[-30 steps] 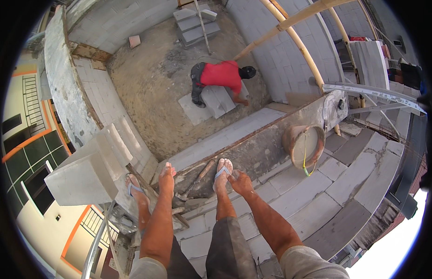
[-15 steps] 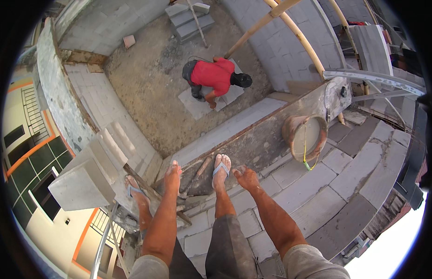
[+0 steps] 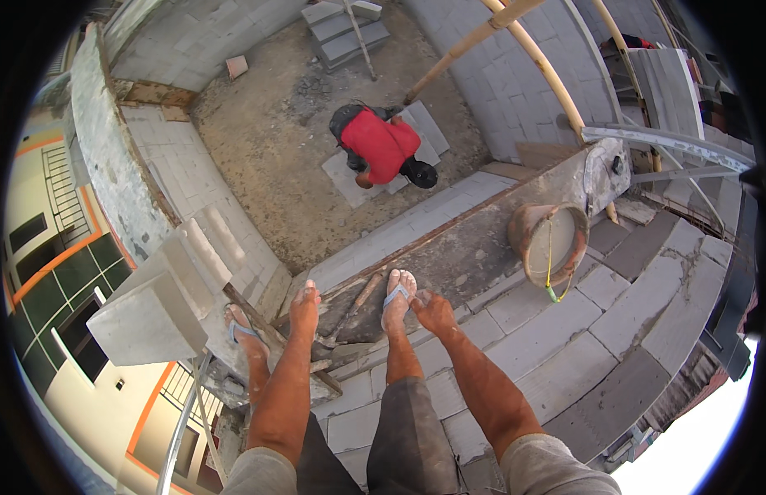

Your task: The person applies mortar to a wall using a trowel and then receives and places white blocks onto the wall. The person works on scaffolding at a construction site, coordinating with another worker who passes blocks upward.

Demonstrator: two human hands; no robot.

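Note:
Both my arms reach forward over the ledge, with nothing visible in either hand. My left hand [image 3: 304, 307] hangs beside a wooden-handled tool [image 3: 366, 292], which looks like a trowel, without touching it. Its fingers are loosely extended. My right hand [image 3: 433, 313] is just right of my sandalled right foot [image 3: 397, 301], its fingers slightly bent and apart. Further right stands a mortar-crusted bucket [image 3: 533, 247] with a yellow cord handle and grey contents. My left foot [image 3: 244, 330] rests on the rough ledge at left.
Pale blocks [image 3: 148, 318] are stacked at left beside a drop. Below, a person in a red shirt [image 3: 381, 144] bends over grey slabs [image 3: 344, 180]. Bamboo poles [image 3: 541, 70] and a metal beam [image 3: 663, 142] cross at right. A block surface [image 3: 556, 346] extends right of my legs.
My right hand has moved slightly left toward my right foot. The person below has bent lower and shifted the arms. The view has shifted slightly.

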